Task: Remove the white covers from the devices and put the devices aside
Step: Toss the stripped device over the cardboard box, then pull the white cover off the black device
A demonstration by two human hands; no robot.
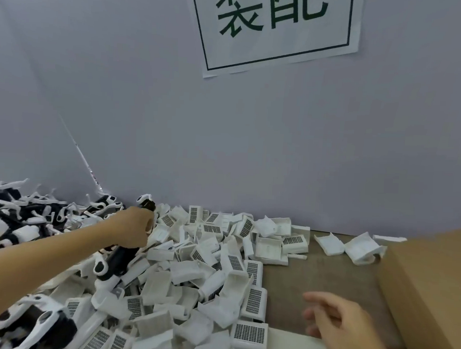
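Observation:
My left hand (133,226) reaches across to the back of the table and is closed on a black and white device (145,202) whose top sticks up above my fingers. Under that hand lies another black device (114,261). A broad heap of white covers (213,269) with dark grid patches fills the middle of the table. A pile of black and white devices (21,216) lies at the far left, and more lie at the near left (37,321). My right hand (336,321) hovers over the bare table at the lower right, fingers apart and holding nothing.
A brown cardboard box (431,286) stands at the right edge. The wooden table top (325,275) shows between the covers and the box. A grey wall (225,147) with a paper sign (274,30) closes off the back. Two loose covers (353,247) lie near the box.

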